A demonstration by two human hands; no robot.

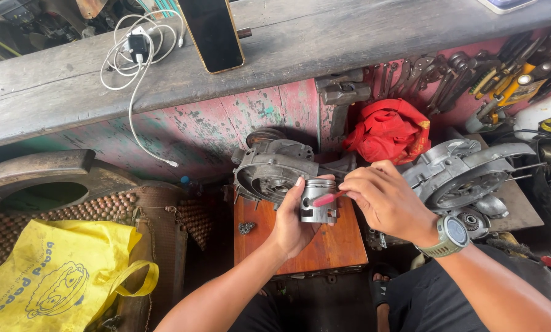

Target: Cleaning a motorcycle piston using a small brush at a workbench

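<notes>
Left hand (291, 222) clamped around piston (318, 201), steadying it; right hand (383, 198) fingers pinched on red-handled tool (329, 198), tip against piston wall.

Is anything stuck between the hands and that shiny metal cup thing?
No. The left hand wraps right around the piston, touching it. The right hand pinches a thin red tool whose tip meets the piston's side. Nothing visible sits between them.

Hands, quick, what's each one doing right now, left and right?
Left hand: closed around a metal piston, held upright over the small wooden table.
Right hand: pinching a thin red tool against the piston's side.
</notes>
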